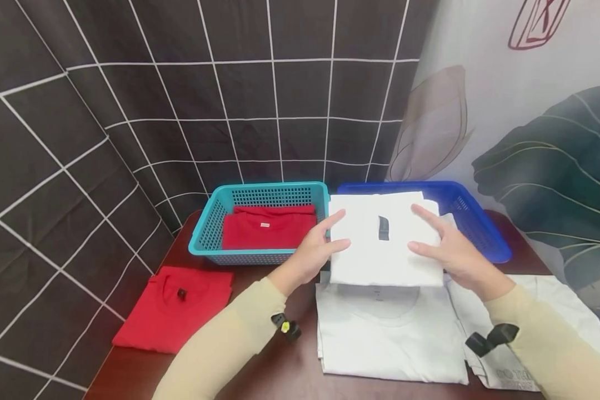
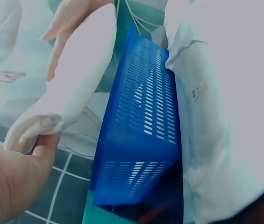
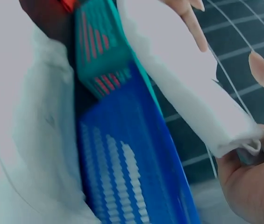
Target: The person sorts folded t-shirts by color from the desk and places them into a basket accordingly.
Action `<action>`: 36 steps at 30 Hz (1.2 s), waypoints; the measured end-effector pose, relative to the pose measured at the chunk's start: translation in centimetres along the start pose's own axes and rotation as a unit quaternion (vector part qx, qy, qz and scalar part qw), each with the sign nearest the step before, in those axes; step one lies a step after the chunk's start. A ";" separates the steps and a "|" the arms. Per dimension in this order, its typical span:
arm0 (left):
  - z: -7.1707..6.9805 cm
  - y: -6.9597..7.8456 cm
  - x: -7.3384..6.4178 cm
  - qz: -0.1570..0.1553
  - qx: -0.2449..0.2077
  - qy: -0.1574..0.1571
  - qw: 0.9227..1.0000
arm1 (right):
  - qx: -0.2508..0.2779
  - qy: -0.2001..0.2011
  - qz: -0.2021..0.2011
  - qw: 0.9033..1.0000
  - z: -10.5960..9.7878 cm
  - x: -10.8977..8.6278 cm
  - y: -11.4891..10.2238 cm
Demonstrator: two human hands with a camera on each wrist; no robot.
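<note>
A folded white T-shirt (image 1: 365, 253) with a dark neck label is held up between both hands, in front of the blue basket (image 1: 485, 233). At its left edge my left hand (image 1: 312, 253) grips it, thumb and a finger showing on the near face. The right hand (image 1: 455, 255) grips the opposite edge in the same manner. Both wrist views show the folded bundle (image 2: 82, 70) edge-on, clear of the basket, with fingers behind it. Beneath it on the table lies another white T-shirt (image 1: 390, 344), laid flat.
A teal basket (image 1: 250, 258) on the left contains folded red clothing (image 1: 265, 233). A red T-shirt (image 1: 180, 305) lies at the table's left edge. More white clothing (image 1: 555, 300) lies on the right. Behind the baskets hangs a dark gridded curtain (image 1: 300, 89).
</note>
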State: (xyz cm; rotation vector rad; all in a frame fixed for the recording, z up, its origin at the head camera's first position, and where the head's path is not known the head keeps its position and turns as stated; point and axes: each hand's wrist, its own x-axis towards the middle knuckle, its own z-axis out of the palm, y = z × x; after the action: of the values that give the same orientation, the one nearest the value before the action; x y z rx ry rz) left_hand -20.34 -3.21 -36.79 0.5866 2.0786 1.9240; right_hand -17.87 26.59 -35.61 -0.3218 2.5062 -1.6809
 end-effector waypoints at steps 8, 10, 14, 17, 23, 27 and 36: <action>1.7 -0.8 5.0 -0.014 -0.011 0.013 1.000 | -0.007 0.012 0.022 1.000 -3.5 2.8 1.2; 2.1 -1.0 6.2 -0.019 -0.008 0.022 1.000 | -0.002 0.013 0.027 1.000 -4.1 3.5 1.5; 2.7 -1.1 8.1 -0.027 -0.004 0.042 0.999 | -0.026 0.019 0.039 0.999 -5.2 4.5 1.9; 3.2 -1.0 9.1 -0.035 -0.002 0.053 0.998 | -0.046 0.020 0.050 0.997 -5.9 5.0 2.1; 4.4 -1.9 10.6 -0.054 0.001 0.065 0.996 | -0.048 0.013 0.074 0.996 -6.9 5.5 2.9; 4.9 -2.5 11.0 -0.072 0.018 0.068 0.995 | -0.052 0.011 0.080 0.995 -7.0 5.9 3.9; 5.6 -2.3 11.2 -0.098 0.062 0.065 0.991 | -0.101 0.003 0.087 0.991 -7.1 6.4 5.0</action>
State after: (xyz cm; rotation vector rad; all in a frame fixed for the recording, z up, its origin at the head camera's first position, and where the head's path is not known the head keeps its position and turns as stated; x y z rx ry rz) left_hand -28.07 6.74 -38.60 0.2732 2.2540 1.7765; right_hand -26.09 33.35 -37.34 -0.1111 2.6265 -1.3716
